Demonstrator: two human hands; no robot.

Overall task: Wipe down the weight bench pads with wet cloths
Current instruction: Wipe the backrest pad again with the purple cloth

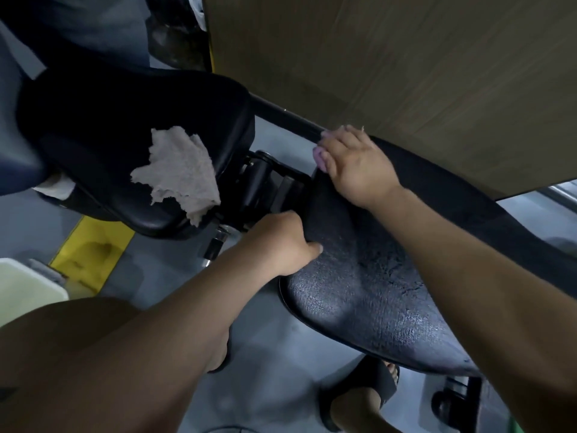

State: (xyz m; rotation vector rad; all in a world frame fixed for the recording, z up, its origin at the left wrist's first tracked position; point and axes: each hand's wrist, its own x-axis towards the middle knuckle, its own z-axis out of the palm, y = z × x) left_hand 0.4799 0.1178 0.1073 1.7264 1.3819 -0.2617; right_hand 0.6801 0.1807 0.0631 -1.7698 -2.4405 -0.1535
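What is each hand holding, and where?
Left hand grips the cracked black vinyl bench pad at its narrow end, near edge. Right hand rests on the far edge; grip unclear.
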